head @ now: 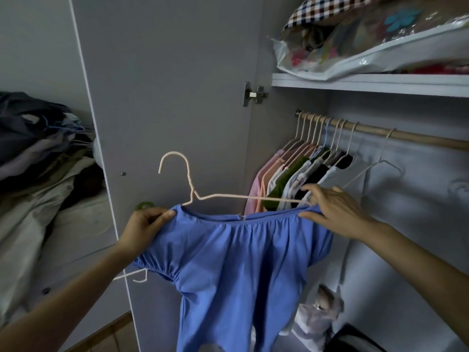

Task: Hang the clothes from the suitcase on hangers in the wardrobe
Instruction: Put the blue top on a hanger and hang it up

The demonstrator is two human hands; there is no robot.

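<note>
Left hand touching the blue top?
Touching. The head view shows the left hand pinching the blue top at its neckline edge, thumb lying on the fabric.
</note>
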